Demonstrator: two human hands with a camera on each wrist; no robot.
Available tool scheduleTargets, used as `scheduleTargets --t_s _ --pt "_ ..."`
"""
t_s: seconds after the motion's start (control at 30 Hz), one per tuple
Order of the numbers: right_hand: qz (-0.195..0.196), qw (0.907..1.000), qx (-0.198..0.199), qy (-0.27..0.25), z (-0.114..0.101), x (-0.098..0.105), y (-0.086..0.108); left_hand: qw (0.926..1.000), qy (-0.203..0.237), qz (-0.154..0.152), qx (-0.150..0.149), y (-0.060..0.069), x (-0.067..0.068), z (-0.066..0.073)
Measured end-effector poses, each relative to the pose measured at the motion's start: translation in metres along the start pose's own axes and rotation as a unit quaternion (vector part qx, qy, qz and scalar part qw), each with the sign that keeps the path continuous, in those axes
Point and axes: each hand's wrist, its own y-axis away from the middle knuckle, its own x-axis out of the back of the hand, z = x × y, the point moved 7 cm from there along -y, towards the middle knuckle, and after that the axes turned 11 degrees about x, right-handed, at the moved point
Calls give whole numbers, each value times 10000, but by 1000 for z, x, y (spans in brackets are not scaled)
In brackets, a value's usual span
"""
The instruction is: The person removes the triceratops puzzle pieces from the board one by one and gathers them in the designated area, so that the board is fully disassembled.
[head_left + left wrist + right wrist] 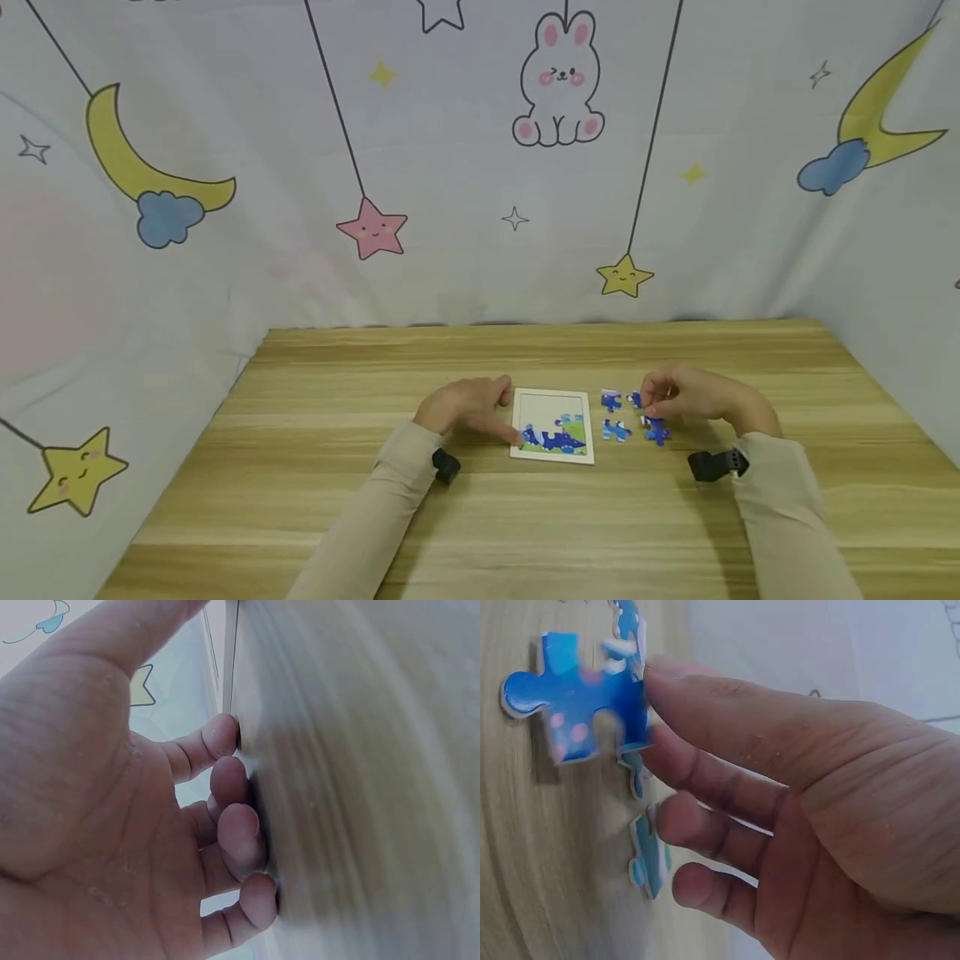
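A white-framed puzzle board point(551, 457) lies on the table, with blue and green pieces point(558, 441) fitted along its lower and right parts. At its left side rests my left hand point(471, 406), the thumb touching the lower left corner. Its other fingertips point(238, 829) sit on the tabletop near the board's edge. To the right of the board, my right hand point(701, 394) pinches a blue jigsaw piece point(566, 697) with pink dots between thumb and index finger. The piece is tilted and raised off the table. Its remaining fingers are loosely bent.
Several loose jigsaw pieces lie between the board and my right hand, including a blue and pink one point(611, 402) and a light blue one point(615, 430). The wooden table point(375, 358) ends at a printed cloth point(465, 275) behind it.
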Motion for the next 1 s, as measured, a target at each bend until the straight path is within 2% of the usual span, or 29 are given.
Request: scheduleTargets --t_s 0.17,0.3,0.47,0.6,0.8,1.0 --pt "192 9988 69 447 -17 -8 -16 10000 44 -11 13 1 -2 -2" --pt "-135 9992 164 331 -37 -31 -38 10000 0 -15 4 1 -3 -2" --pt "-433 9988 -155 145 -46 -52 -55 10000 10 9 8 2 -1 -1" --pt "-455 9982 -216 312 -45 -60 -60 10000 15 -13 24 2 0 0" --pt "-352 9987 -320 161 -41 -64 -62 9999 -51 -67 -73 1 0 0" --pt "-162 9995 152 234 -46 -61 -65 9999 -106 -38 -30 0 0 0"
